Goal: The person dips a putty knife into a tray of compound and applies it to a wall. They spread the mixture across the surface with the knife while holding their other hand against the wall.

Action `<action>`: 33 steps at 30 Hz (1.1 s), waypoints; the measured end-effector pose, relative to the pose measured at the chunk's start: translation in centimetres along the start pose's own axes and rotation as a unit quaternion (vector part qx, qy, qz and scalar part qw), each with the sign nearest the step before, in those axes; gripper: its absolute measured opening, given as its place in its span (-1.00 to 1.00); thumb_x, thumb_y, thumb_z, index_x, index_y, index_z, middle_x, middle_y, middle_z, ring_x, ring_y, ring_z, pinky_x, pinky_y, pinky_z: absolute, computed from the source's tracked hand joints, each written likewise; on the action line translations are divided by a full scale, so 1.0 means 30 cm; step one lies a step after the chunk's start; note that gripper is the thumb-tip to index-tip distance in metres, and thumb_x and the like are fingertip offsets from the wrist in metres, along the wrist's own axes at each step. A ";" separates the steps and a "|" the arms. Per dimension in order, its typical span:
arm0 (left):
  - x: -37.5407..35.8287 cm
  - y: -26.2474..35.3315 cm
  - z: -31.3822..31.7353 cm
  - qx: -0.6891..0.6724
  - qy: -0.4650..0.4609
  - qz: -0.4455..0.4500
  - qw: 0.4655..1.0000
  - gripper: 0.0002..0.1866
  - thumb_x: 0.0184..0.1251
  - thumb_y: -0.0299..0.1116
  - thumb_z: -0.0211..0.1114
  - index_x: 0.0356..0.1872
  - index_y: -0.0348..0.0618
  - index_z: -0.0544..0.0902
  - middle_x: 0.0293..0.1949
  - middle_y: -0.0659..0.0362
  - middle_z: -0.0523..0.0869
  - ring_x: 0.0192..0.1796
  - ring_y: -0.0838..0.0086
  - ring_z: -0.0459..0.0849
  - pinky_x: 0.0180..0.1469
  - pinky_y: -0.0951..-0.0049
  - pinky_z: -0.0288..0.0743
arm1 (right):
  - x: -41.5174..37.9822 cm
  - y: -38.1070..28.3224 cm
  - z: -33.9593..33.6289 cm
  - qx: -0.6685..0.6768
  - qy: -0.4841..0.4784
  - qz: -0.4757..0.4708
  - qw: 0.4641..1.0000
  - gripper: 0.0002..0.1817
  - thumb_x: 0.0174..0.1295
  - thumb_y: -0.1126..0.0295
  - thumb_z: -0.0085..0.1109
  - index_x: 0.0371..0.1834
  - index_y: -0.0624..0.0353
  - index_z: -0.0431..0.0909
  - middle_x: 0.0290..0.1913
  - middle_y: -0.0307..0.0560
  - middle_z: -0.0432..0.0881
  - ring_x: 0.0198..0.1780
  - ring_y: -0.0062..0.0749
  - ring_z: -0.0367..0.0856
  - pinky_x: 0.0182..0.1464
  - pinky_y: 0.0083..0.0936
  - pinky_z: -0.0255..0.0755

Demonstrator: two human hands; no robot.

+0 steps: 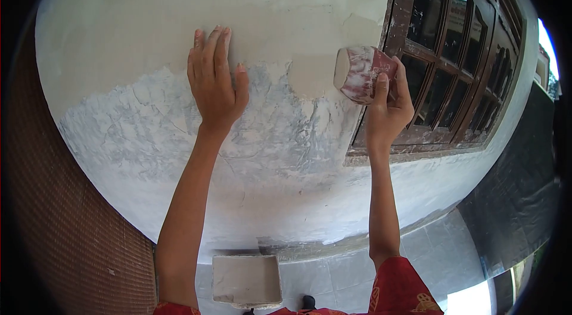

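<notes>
Head view: left hand (215, 90), fingers extended, against patchily plastered wall (149, 106); right hand (388, 109) gripping white-smeared red container (362, 73).

House exterior | wooden window (451, 56) | tiled floor (342, 271) | wall (262, 157) (patchily plastered)

No text, number or brand can be read here. In an upper pane (456, 35) of the brown window (444, 60), reddish marks (457, 10) resembling lettering show on a pale patch (456, 19), too small and blurred to make out
</notes>
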State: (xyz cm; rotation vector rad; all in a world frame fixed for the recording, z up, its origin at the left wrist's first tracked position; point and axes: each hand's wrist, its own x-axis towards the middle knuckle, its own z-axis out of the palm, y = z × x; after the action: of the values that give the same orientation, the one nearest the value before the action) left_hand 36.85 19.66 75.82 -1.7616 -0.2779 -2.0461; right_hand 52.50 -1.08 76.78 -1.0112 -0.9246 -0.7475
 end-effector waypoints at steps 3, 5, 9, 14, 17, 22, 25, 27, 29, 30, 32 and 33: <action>0.002 -0.001 -0.003 -0.001 -0.002 -0.001 1.000 -0.48 0.51 -0.22 -0.08 0.41 -0.21 0.38 0.37 0.03 0.42 0.52 0.02 0.22 0.49 -0.02 0.06 | 0.013 -0.060 -0.013 0.049 0.031 0.020 0.998 -0.63 0.44 0.52 0.10 0.29 0.30 0.52 -0.03 0.05 0.74 -0.08 -0.56 0.68 -0.08 -0.54 0.62; 0.000 0.001 -0.004 0.000 -0.008 -0.004 1.000 -0.48 0.51 -0.22 -0.08 0.41 -0.22 0.38 0.37 0.03 0.42 0.52 0.02 0.22 0.49 -0.02 0.06 | -0.034 -0.094 0.071 0.027 -0.025 0.034 0.999 -0.63 0.44 0.52 0.08 0.29 0.29 0.52 -0.03 0.04 0.74 -0.10 -0.54 0.70 -0.09 -0.54 0.64; 0.005 0.000 -0.006 -0.003 0.002 -0.003 1.000 -0.48 0.51 -0.21 -0.08 0.39 -0.23 0.39 0.37 0.03 0.43 0.52 0.02 0.22 0.49 -0.01 0.06 | -0.028 -0.062 0.127 -0.035 -0.050 -0.008 0.998 -0.62 0.43 0.54 0.08 0.30 0.27 0.52 -0.09 0.04 0.75 -0.17 -0.56 0.71 -0.16 -0.58 0.65; -0.002 -0.002 -0.001 -0.007 0.002 -0.010 1.000 -0.48 0.51 -0.20 -0.09 0.38 -0.24 0.42 0.37 0.03 0.43 0.52 0.02 0.22 0.49 -0.01 0.08 | 0.028 -0.054 0.064 0.082 0.039 -0.004 0.996 -0.63 0.42 0.51 0.14 0.28 0.24 0.55 -0.16 0.05 0.76 -0.20 -0.70 0.61 -0.23 -0.65 0.55; -0.003 0.000 -0.001 -0.007 0.001 -0.009 1.000 -0.48 0.50 -0.22 -0.08 0.39 -0.22 0.40 0.37 0.03 0.43 0.52 0.01 0.23 0.48 -0.02 0.08 | -0.037 -0.090 0.135 0.009 -0.054 -0.008 0.998 -0.62 0.40 0.50 0.18 0.27 0.20 0.57 -0.31 -0.06 0.73 -0.31 -0.74 0.53 -0.29 -0.68 0.47; -0.005 -0.006 0.007 -0.016 0.018 -0.012 1.000 -0.47 0.41 -0.24 0.01 0.37 -0.17 0.44 0.38 0.07 0.45 0.53 0.06 0.23 0.48 -0.03 0.11 | 0.006 -0.045 0.065 0.021 0.021 -0.012 0.999 -0.63 0.38 0.50 0.19 0.26 0.20 0.58 -0.33 -0.06 0.73 -0.34 -0.75 0.51 -0.31 -0.69 0.46; -0.004 -0.001 0.002 -0.009 0.012 -0.015 1.000 -0.47 0.42 -0.24 0.01 0.37 -0.18 0.44 0.38 0.07 0.45 0.53 0.06 0.23 0.48 -0.03 0.11 | -0.026 -0.055 0.066 0.048 0.014 -0.013 0.999 -0.62 0.38 0.52 0.19 0.25 0.20 0.57 -0.34 -0.08 0.72 -0.36 -0.77 0.49 -0.32 -0.70 0.44; -0.002 -0.007 -0.004 -0.011 0.007 -0.009 1.000 -0.47 0.45 -0.24 -0.03 0.39 -0.20 0.41 0.38 0.05 0.43 0.53 0.03 0.22 0.48 -0.03 0.09 | -0.083 -0.058 0.098 0.020 -0.070 -0.002 0.997 -0.61 0.36 0.54 0.20 0.25 0.21 0.57 -0.36 -0.11 0.72 -0.41 -0.80 0.43 -0.38 -0.71 0.37; 0.000 -0.007 -0.005 -0.009 0.005 0.000 1.000 -0.47 0.48 -0.23 -0.07 0.40 -0.22 0.38 0.38 0.03 0.42 0.52 0.01 0.21 0.48 -0.03 0.07 | -0.092 -0.017 0.094 -0.048 -0.060 -0.040 0.996 -0.61 0.37 0.54 0.20 0.26 0.22 0.57 -0.35 -0.11 0.73 -0.42 -0.77 0.44 -0.39 -0.71 0.36; -0.001 -0.003 -0.003 -0.008 0.003 -0.002 1.000 -0.47 0.49 -0.22 -0.07 0.39 -0.22 0.39 0.38 0.03 0.42 0.53 0.01 0.21 0.48 -0.03 0.07 | -0.076 -0.001 0.073 -0.049 -0.040 -0.044 0.997 -0.62 0.37 0.53 0.19 0.26 0.22 0.57 -0.32 -0.09 0.74 -0.40 -0.76 0.48 -0.37 -0.70 0.40; 0.000 -0.005 -0.004 -0.003 0.002 -0.005 1.000 -0.48 0.49 -0.22 -0.07 0.39 -0.23 0.39 0.38 0.03 0.42 0.53 0.02 0.21 0.48 -0.02 0.07 | -0.022 -0.008 0.008 -0.003 0.009 -0.011 1.000 -0.62 0.38 0.52 0.19 0.26 0.22 0.57 -0.26 -0.07 0.75 -0.35 -0.74 0.53 -0.33 -0.68 0.45; 0.001 -0.003 -0.001 0.001 -0.001 -0.002 1.000 -0.48 0.50 -0.21 -0.07 0.39 -0.24 0.40 0.38 0.04 0.42 0.53 0.02 0.21 0.48 -0.01 0.08 | -0.009 -0.015 -0.011 0.038 0.060 0.022 0.997 -0.62 0.39 0.52 0.19 0.27 0.21 0.57 -0.21 -0.05 0.76 -0.30 -0.73 0.57 -0.30 -0.67 0.50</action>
State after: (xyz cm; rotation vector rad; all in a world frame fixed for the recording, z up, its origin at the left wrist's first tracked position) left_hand 36.78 19.71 75.84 -1.7632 -0.2837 -2.0454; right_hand 52.10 -1.53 76.63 -0.9081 -0.8179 -0.7233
